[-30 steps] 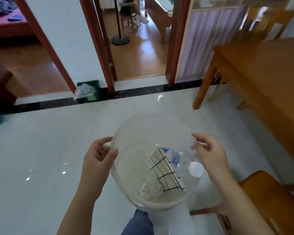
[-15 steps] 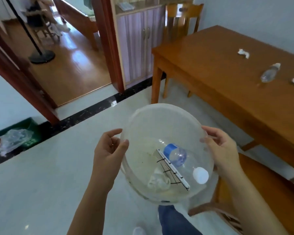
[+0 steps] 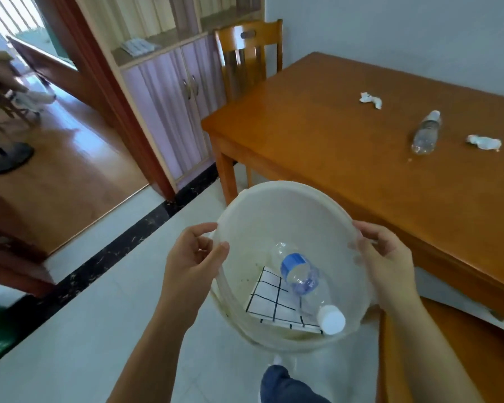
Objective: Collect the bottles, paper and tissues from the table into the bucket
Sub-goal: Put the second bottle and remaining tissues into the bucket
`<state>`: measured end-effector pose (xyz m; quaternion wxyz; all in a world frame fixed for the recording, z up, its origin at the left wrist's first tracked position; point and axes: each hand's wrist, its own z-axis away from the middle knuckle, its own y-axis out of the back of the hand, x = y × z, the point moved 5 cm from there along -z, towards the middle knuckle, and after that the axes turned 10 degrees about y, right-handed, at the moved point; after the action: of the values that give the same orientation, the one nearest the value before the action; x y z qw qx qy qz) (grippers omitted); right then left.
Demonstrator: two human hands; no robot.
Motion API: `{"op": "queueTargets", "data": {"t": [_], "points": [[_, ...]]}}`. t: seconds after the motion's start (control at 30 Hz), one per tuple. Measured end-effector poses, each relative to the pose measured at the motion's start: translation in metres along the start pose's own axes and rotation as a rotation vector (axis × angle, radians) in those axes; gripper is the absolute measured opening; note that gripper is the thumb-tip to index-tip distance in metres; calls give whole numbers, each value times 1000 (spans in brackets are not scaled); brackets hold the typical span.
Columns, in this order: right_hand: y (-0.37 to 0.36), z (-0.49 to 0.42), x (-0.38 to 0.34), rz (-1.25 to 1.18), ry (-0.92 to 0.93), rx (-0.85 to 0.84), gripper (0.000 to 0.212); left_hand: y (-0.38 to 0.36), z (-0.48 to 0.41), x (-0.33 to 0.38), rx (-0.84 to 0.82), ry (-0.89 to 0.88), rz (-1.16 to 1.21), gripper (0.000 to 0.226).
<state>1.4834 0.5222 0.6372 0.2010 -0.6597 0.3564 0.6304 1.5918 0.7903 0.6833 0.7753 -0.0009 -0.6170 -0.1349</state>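
Our left hand (image 3: 191, 263) and right hand (image 3: 381, 263) clasp the bucket (image 3: 288, 216) rim at nine and three o'clock; freeing one for the loose bottle (image 3: 426, 132) at one o'clock may spill the paper (image 3: 269, 301) inside

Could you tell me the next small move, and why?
Probably carry the translucent plastic bucket to the wooden table and set it down: left hand and right hand both grip its rim, while a clear plastic bottle and two crumpled white tissues lie there.

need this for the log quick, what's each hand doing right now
Left hand: holding the bucket by its rim.
Right hand: holding the bucket's opposite rim.
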Motion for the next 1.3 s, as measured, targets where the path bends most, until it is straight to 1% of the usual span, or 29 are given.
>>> {"op": "queueTargets", "data": {"t": [0.17, 0.3, 0.4, 0.6, 0.8, 0.97, 1.07, 1.2, 1.3], "points": [[13, -78, 9, 4, 11, 27, 22, -54, -68, 35, -30, -33, -15, 21], [25, -120, 17, 10, -24, 76, 20, -92, -111, 56, -99, -87, -12, 25], [31, -147, 22, 30, -39, 92, 19, -118, -143, 71, -119, -116, 8, 27], [43, -207, 29, 63, -54, 207, 19, -175, -217, 99, -236, -144, 18, 23], [45, -284, 26, 56, -19, 327, 20, -232, -309, 142, -351, -217, 16, 33], [42, -339, 27, 27, -42, 410, 22, -276, -368, 188, -449, -292, -16, 24], [46, -364, 34, 24, -64, 476, 24, -304, -393, 203, -485, -331, -53, 29], [56, -393, 45, 26, -104, 501, 23, -337, -414, 213, -491, -334, -57, 31], [68, -416, 53, 26, -102, 501, 23, -364, -424, 220, -490, -318, -41, 25]]}}
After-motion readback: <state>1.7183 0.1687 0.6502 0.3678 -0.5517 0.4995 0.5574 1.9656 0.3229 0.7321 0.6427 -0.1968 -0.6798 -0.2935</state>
